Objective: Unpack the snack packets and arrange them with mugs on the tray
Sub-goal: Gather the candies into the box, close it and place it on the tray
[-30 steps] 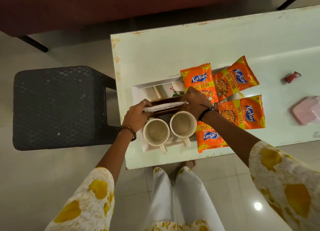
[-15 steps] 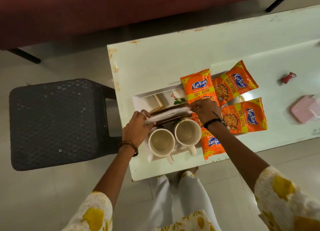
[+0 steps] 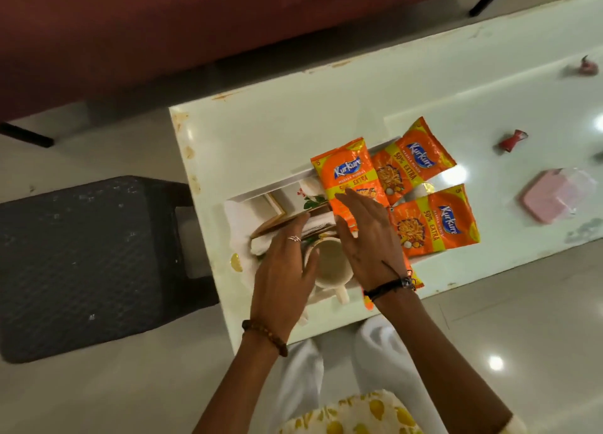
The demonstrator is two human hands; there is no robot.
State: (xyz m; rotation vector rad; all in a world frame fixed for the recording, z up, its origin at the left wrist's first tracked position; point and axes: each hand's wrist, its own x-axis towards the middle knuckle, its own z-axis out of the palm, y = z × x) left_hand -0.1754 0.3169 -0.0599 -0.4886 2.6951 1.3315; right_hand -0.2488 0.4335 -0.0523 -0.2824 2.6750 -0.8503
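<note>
The glossy white table [image 3: 293,133] has a chipped, rust-stained left edge, and the white tray [image 3: 248,202] sits close to that edge and to the near one, with bare tabletop beyond it. Both hands hover flat over the tray's near end with fingers straight, holding nothing. The left hand [image 3: 282,267] covers one mug almost wholly; the right hand [image 3: 368,238] lies just beside the visible cream mug [image 3: 329,264], round and smooth, its handle toward the near edge. A folded white cloth or paper [image 3: 313,226], hard to tell which, lies across the tray under the left fingertips. Three shiny orange snack packets [image 3: 421,159] overlap along the tray's right side; a fourth [image 3: 414,278] peeks out under the right wrist. Further right lie a red wrapper [image 3: 512,140] and a pink box [image 3: 548,200]. A dark woven stool [image 3: 85,264] stands against the table's left end.
</note>
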